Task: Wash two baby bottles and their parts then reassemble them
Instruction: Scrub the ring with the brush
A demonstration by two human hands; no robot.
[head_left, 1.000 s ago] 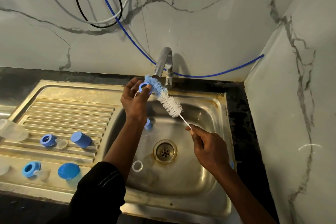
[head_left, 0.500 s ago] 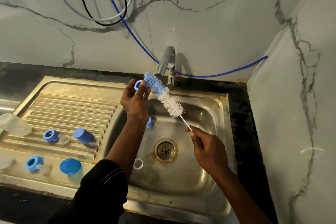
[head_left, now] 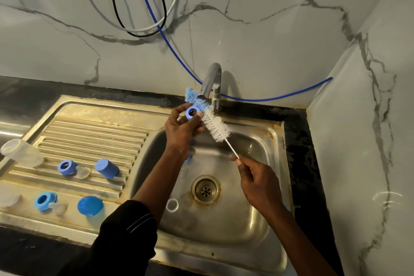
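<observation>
Fingers of the left hand (head_left: pixel 182 130) grip the blue plastic collar ring (head_left: pixel 192 112) at frame centre, its opening presented for scrubbing. The right hand (head_left: pixel 257 179) pinches the thin handle of the blue-and-white bristle brush (head_left: pixel 216 127). Both are held above the steel sink (head_left: pixel 246 231), likely to catch drips.

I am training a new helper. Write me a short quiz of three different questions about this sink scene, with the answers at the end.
1. True or false: the left hand holds a blue ring.
2. Choose one: the right hand pinches the bottle brush by A) the white bristles, B) the thin white handle, C) the blue tip.
3. Fill in: the white ring lies in the sink basin, to the left of the ____.

Key: 1 true; 2 B; 3 drain.
</observation>
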